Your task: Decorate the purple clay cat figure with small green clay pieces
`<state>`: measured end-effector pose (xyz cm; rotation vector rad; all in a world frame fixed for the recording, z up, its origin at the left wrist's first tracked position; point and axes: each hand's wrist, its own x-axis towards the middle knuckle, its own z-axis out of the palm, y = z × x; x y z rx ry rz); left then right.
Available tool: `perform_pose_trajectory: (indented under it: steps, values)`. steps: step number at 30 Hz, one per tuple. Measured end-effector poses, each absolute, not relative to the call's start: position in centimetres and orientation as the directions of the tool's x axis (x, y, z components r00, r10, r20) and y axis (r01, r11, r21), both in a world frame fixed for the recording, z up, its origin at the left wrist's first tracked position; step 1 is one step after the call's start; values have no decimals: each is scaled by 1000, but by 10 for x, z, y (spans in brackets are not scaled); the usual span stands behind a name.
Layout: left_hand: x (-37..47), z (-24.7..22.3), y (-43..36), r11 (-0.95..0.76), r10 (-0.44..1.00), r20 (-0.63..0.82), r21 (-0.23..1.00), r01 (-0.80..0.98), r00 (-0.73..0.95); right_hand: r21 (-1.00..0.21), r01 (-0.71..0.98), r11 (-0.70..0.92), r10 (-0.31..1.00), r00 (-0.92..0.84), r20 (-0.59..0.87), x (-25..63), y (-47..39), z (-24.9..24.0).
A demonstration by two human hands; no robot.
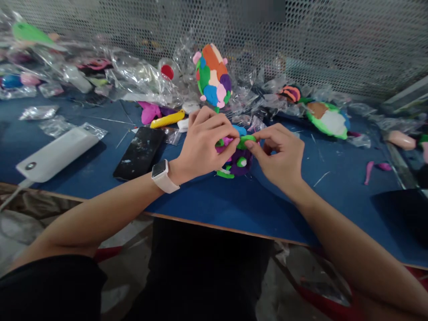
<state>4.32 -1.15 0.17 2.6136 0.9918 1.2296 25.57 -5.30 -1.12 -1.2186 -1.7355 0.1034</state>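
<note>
"Step?"
"Handling green clay (pixel 246 142): right fingers (pixel 264 134) pinch it, left fingers (pixel 229 129) grip its other end, purple clay (pixel 238 169) just below, on the bench (pixel 200 200)."
"Next move calls for?"
"Light pressure, probably."

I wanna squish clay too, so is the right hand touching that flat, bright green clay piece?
Touching. The head view shows the right hand pinching the green clay piece at one end, between thumb and finger.

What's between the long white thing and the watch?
A black phone lies there on the blue table; you can see it in the head view.
</note>
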Motion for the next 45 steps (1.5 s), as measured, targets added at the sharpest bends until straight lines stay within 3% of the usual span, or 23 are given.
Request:
perform_pose_trajectory:
  steps: [13, 25, 31, 37, 45]
  values:
    - [42, 2, -11, -798, 576, 658, 326, 507, 485, -582, 630, 515, 754, -10, 657, 251, -54, -12]
    - [42, 2, -9, -797, 583, 648, 341, 498, 489, -717, 503, 483, 837, -24, 547, 262, -53, -13]
    - [40, 0, -7, -812, 562, 647, 311, 495, 516, -712, 526, 465, 817, 54, 573, 265, -52, -19]
    - [38, 2, -6, -822, 544, 655, 292, 489, 523, -637, 555, 536, 788, -57, 613, 273, -51, -16]
    - [40, 1, -5, -834, 534, 636, 291, 468, 556, -641, 558, 527, 787, -35, 617, 272, -50, -17]
